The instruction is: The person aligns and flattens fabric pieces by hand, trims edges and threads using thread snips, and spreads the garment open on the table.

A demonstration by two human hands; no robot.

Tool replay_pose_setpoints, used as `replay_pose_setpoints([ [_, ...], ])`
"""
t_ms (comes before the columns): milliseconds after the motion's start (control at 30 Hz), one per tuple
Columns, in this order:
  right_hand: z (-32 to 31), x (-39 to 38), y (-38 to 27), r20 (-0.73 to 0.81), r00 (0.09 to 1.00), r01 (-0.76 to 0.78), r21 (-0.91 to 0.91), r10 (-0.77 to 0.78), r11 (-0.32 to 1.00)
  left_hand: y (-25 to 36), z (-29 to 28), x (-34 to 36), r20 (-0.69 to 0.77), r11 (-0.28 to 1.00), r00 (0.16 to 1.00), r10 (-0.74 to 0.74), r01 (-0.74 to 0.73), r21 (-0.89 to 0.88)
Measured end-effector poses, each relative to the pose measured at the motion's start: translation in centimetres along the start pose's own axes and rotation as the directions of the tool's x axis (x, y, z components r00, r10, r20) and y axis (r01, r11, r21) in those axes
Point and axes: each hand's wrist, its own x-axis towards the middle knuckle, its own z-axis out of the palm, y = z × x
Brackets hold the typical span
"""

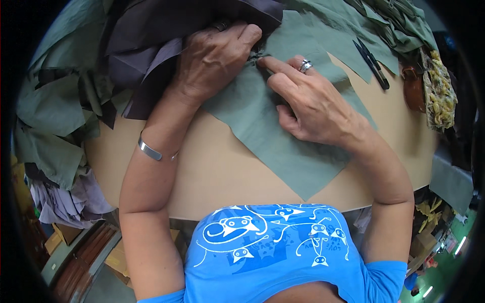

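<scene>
A sage-green cloth piece (290, 146) lies on the tan tabletop, one corner pointing toward me. My left hand (217, 60) is closed at its upper part, gripping a bunched bit of the cloth near dark fabric (151, 35). The fingertips on its far side are hidden. My right hand (316, 101) is beside it on the green cloth. Its index finger reaches to the bunched spot next to the left fingers, and the thumb stands apart from it. The other right fingers are loosely bent, with nothing visible between them. Loose threads show at the bunched spot.
Black thread snips (372, 64) lie at the right. Beyond them are a brown rounded object (414, 90) and a block with a yellow patterned cover (440, 93). Green cloth (55, 108) is heaped at the left, more (399, 22) at the far right. The tan tabletop (202, 166) curves near me.
</scene>
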Motion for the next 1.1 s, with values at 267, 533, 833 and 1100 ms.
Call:
replay_pose_setpoints([
  [267, 0.2, 0.2, 0.3, 0.012, 0.999, 0.035, -0.008, -0.035, 0.999, -0.2, -0.2, 0.1, 0.004, 1.000, 1.000, 0.017, -0.017, -0.017],
  [533, 0.3, 0.5, -0.8, 0.102, 0.993, 0.082, -0.203, -0.062, 0.976, -1.3, 0.9, 0.1, -0.018, 0.987, 0.991, 0.134, -0.135, -0.088],
  [833, 0.0, 3.1, -2.0, 0.209, 0.977, 0.017, -0.308, 0.050, 0.951, -1.5, 0.5, 1.2, -0.005, 0.973, 0.983, 0.181, -0.180, -0.142],
  [1100, -3.4, -0.6, 1.9, 0.033, 0.968, -0.243, 0.362, 0.249, 0.900, -1.3, 0.0, 0.1, 0.039, 0.979, 0.998, 0.059, -0.050, -0.196],
])
